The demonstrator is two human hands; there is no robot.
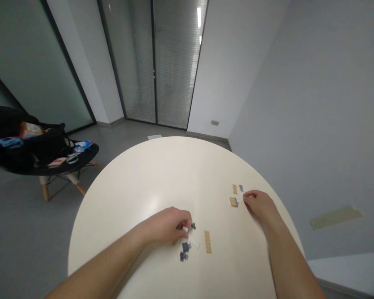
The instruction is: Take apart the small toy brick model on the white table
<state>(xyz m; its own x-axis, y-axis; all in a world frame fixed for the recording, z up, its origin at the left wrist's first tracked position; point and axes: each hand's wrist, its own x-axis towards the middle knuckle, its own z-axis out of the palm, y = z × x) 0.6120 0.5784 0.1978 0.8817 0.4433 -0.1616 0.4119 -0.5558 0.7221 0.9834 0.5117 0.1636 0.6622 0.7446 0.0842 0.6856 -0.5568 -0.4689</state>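
My left hand (172, 225) is closed over the near middle of the round table, with a small white piece (185, 229) between its fingers. Close beside it lie small dark pieces (185, 247) and a dark cluster (193, 226). A tan strip (207, 241) rests to the right of these. Further right, my right hand (259, 202) has its thumb and fingers pinched together near the tabletop; what they hold, if anything, is too small to tell. Just left of its fingertips are two small tan pieces (234, 189) and a grey piece (241, 188).
The round white table (174, 166) has a curved edge. A black chair (81, 160) carrying a bag and packets stands to the left. A wall (324, 124) rises on the right, and glass doors (174, 62) are beyond the table.
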